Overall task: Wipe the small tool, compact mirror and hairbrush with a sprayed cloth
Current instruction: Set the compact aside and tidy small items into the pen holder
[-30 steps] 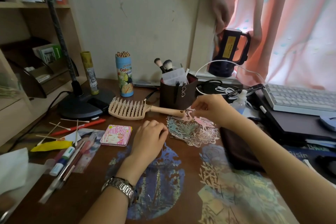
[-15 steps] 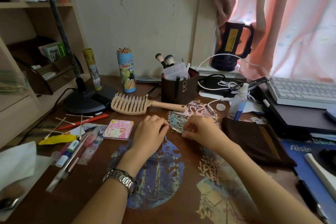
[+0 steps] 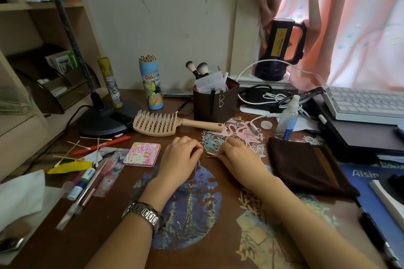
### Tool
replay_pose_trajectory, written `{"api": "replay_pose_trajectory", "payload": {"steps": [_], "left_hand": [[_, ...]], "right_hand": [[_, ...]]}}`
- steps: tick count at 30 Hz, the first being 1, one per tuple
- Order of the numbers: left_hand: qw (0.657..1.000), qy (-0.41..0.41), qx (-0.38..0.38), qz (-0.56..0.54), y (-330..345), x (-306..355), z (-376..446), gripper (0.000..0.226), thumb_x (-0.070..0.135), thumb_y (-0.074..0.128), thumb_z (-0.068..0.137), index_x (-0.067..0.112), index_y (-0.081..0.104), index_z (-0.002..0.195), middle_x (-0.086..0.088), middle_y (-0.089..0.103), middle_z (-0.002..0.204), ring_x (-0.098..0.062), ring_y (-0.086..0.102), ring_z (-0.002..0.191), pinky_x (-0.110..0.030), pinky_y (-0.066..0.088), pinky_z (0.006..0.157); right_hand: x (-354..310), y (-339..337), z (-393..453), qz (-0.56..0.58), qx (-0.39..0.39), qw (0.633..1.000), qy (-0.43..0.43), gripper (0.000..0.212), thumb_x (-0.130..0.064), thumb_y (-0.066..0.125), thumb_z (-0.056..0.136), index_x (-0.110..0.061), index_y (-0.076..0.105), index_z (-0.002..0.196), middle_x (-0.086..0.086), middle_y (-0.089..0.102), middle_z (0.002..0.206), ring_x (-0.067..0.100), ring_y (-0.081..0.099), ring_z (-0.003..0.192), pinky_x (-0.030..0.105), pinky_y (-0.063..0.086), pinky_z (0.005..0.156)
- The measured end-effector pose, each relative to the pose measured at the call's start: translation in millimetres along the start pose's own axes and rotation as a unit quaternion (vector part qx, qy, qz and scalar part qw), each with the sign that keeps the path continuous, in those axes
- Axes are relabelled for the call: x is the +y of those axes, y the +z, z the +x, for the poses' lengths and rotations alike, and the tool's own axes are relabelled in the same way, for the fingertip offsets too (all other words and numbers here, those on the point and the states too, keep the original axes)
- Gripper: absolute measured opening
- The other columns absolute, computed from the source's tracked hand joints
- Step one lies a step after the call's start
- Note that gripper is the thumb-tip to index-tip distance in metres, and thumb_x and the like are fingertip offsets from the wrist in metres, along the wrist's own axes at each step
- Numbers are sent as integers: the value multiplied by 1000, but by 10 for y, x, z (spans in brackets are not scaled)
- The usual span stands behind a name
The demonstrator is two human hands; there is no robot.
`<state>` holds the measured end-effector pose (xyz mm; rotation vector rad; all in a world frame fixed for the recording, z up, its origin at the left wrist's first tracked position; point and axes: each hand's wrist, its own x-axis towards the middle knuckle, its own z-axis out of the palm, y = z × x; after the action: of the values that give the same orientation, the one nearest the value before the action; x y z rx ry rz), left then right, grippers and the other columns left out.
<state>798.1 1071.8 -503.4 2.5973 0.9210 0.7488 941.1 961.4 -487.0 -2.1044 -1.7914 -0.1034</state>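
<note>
- a small metal tool (image 3: 211,154), thin and silvery, is pinched in the grip of the right hand (image 3: 237,155), low on the surface (image 3: 122,214).
- the left hand (image 3: 179,157) is rested just left of the tool, fingers curled, nothing held.
- further left of the tool a pink square compact mirror (image 3: 142,154) is laid flat.
- behind the tool a beige hairbrush (image 3: 161,123) is laid bristles up.
- right of the tool a folded brown cloth (image 3: 306,168) is spread, a spray bottle (image 3: 288,119) behind it.

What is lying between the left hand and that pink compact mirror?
Nothing visible. The left hand rests curled on the bare desk just right of the compact mirror, with only open desk surface between them.
</note>
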Motion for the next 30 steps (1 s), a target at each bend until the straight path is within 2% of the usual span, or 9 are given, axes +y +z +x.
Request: {"api": "replay_pose_trajectory", "payload": {"steps": [5, 8, 11, 14, 16, 20, 24, 28, 30], "left_hand": [[997, -30, -16, -67, -35, -10, 23, 16, 30, 53, 93, 23, 66, 100, 8, 60, 101, -12, 50, 100, -32, 43, 86], [987, -58, -14, -148, -65, 36, 20, 16, 28, 57, 92, 21, 69, 100, 9, 63, 99, -9, 55, 99, -27, 45, 85], [957, -91, -37, -271, -119, 152, 4, 14, 28, 60, 90, 24, 69, 100, 13, 67, 99, 0, 60, 95, -11, 45, 77], [914, -124, -68, -381, -140, 286, -14, 13, 27, 62, 89, 27, 69, 100, 12, 68, 99, 0, 61, 95, -11, 45, 80], [900, -140, -77, -405, -129, 339, -30, 13, 27, 63, 88, 26, 67, 100, 11, 68, 98, 0, 61, 94, -13, 47, 81], [881, -143, -88, -442, -94, 340, -44, 11, 25, 64, 87, 21, 70, 95, 6, 71, 96, -1, 64, 91, -20, 50, 87], [880, -156, -95, -439, -74, 301, -28, 22, 30, 65, 85, 16, 69, 101, 1, 72, 101, -8, 65, 98, -24, 50, 88], [865, -172, -84, -464, -74, 308, -23, 22, 25, 65, 87, 12, 66, 105, -2, 72, 94, -9, 67, 85, -23, 55, 77], [869, -166, -88, -457, -70, 309, -30, 25, 24, 65, 87, 11, 66, 108, -3, 72, 93, -8, 66, 81, -22, 55, 72]], "right_hand": [[66, -22, -47, 95, 29, 995, 12, 16, -20, 54, 94, -6, 60, 96, 6, 54, 101, 19, 52, 92, 34, 46, 82], [69, -92, -70, 203, 54, 975, 68, 11, -20, 57, 93, -10, 61, 89, 5, 59, 94, 16, 55, 81, 31, 48, 76], [37, -159, -102, 369, 34, 918, 140, 13, -25, 58, 92, -18, 60, 82, 3, 61, 80, 14, 54, 68, 33, 47, 67], [6, -178, -138, 467, -9, 868, 166, 18, -24, 57, 93, -9, 64, 86, 1, 55, 70, 10, 48, 61, 23, 41, 59], [-6, -150, -136, 492, -32, 852, 175, 21, -23, 57, 93, -4, 64, 88, 1, 54, 67, 11, 47, 60, 20, 41, 59], [-29, -114, -117, 503, -49, 841, 195, 18, -27, 59, 92, -11, 67, 88, 2, 59, 70, 11, 50, 61, 22, 42, 63], [-18, -128, -116, 503, -52, 841, 191, 17, -26, 59, 91, -10, 67, 88, 3, 60, 72, 12, 53, 64, 22, 44, 64], [8, -186, -125, 507, -12, 842, 186, 20, -26, 60, 91, -7, 67, 93, 3, 62, 78, 8, 53, 65, 16, 45, 59], [25, -216, -128, 492, 13, 852, 178, 23, -29, 61, 90, -7, 67, 94, 5, 61, 80, 11, 53, 67, 16, 44, 58]]}}
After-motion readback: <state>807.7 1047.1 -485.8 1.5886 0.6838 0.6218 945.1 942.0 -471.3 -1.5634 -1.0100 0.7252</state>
